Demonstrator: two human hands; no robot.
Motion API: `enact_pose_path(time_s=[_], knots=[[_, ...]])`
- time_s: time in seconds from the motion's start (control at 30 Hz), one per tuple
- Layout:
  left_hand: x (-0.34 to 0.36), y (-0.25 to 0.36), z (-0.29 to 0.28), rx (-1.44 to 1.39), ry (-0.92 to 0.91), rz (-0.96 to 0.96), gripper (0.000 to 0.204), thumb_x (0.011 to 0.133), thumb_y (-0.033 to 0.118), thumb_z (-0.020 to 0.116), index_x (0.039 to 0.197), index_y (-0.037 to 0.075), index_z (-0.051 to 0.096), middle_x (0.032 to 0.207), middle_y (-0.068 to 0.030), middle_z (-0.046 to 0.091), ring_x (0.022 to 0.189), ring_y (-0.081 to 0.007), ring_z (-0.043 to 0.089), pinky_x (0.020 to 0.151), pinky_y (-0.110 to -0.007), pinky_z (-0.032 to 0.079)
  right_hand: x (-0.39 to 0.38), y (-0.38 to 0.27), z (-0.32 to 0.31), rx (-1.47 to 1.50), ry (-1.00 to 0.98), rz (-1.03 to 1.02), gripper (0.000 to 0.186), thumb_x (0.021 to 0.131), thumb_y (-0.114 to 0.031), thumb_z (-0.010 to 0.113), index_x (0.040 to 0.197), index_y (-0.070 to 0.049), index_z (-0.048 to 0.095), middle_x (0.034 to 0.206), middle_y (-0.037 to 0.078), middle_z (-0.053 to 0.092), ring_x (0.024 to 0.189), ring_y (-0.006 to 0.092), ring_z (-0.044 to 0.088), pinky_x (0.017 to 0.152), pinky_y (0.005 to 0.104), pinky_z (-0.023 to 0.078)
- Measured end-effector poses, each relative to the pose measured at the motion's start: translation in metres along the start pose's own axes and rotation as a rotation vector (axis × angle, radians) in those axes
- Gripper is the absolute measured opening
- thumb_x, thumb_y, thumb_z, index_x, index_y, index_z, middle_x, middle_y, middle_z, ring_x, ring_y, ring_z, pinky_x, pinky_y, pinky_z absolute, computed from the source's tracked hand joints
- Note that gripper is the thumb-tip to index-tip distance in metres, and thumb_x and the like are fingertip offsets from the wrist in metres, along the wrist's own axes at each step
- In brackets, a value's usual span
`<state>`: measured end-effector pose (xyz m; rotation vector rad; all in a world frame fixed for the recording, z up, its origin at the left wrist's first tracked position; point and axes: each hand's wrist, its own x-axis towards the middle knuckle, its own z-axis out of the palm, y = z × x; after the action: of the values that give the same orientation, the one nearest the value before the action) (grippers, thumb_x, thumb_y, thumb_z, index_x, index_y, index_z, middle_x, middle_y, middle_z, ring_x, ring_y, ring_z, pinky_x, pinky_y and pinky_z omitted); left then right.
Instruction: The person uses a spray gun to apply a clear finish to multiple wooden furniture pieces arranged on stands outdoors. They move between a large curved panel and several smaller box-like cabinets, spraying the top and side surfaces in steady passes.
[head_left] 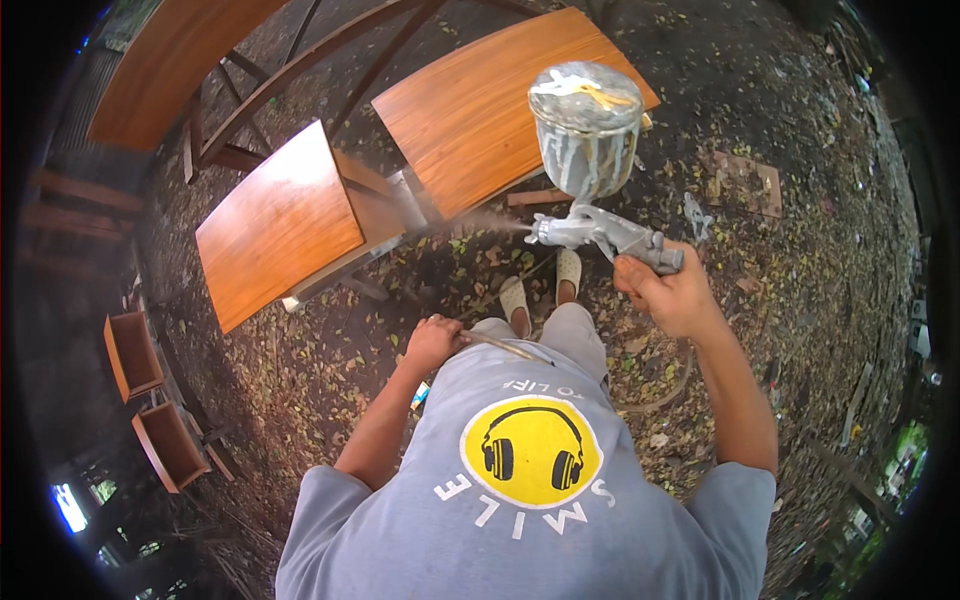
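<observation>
Cup (588, 155) tops spray gun (572, 232) in right grip (672, 292), lid (575, 88) hiding contents

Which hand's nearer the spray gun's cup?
Right. The right hand grips the spray gun, below and right of its cup in the picture. The left hand, farther off to the cup's lower left, holds a hose.

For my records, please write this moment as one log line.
right hand: spray gun, spraying | left hand: hose | ahead: wooden panels

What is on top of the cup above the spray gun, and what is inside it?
A lid covers the cup, with white and yellow streaks or strips on it. The inside cannot be seen.
</observation>
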<state>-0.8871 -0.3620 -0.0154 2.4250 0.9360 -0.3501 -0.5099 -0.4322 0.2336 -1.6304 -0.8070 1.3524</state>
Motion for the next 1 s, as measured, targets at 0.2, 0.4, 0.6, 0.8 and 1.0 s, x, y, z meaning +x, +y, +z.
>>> enact_pose_path(time_s=[0.2,0.4,0.6,0.8,1.0], knots=[[0.01,0.011,-0.005,-0.023,0.048,-0.105,0.03,0.087,0.04,0.067,0.095,0.011,0.071,0.099,-0.0066,0.073,0.105,-0.0258,0.063,0.087,-0.042,0.047,0.038,-0.014,-0.039,-0.233,0.243,-0.156,0.025,0.099,-0.016,0.063,0.116,0.003,0.065,0.081,-0.005,0.059,0.072,0.0027,0.046,0.062,0.0217,0.041],[0.032,0.029,0.005,-0.065,0.059,-0.142,0.034,0.087,0.043,0.067,0.098,0.011,0.071,0.099,-0.0074,0.073,0.105,-0.0261,0.063,0.087,-0.043,0.047,0.05,0.0,-0.123,-0.35,0.622,-0.207,0.032,0.101,-0.024,0.061,0.111,0.006,0.065,0.079,0.0,0.06,0.069,0.0065,0.048,0.062,0.0254,0.041],[0.045,0.042,0.009,-0.029,0.047,-0.139,0.035,0.088,0.044,0.066,0.099,0.011,0.071,0.101,-0.0078,0.073,0.105,-0.0264,0.062,0.087,-0.043,0.047,0.059,-0.004,-0.161,-0.435,0.772,-0.247,0.031,0.1,-0.024,0.062,0.109,0.006,0.065,0.078,-0.001,0.06,0.068,0.0073,0.048,0.061,0.0274,0.041],[0.042,0.05,0.005,-0.052,0.062,-0.186,0.034,0.089,0.043,0.065,0.101,0.011,0.071,0.102,-0.0077,0.073,0.105,-0.0271,0.062,0.087,-0.044,0.048,0.071,-0.012,-0.108,-0.209,0.387,-0.176,0.027,0.099,-0.021,0.064,0.109,0.004,0.066,0.076,-0.004,0.06,0.066,0.0059,0.049,0.058,0.026,0.041],[0.03,0.061,-0.001,-0.092,0.07,-0.237,0.033,0.089,0.038,0.065,0.104,0.009,0.071,0.103,-0.0106,0.072,0.106,-0.0304,0.062,0.088,-0.045,0.048,0.09,-0.011,-0.045,-0.124,-0.198,-0.174,0.03,0.097,-0.018,0.067,0.119,0.002,0.065,0.081,-0.003,0.062,0.072,0.0038,0.049,0.061,0.0217,0.043]])
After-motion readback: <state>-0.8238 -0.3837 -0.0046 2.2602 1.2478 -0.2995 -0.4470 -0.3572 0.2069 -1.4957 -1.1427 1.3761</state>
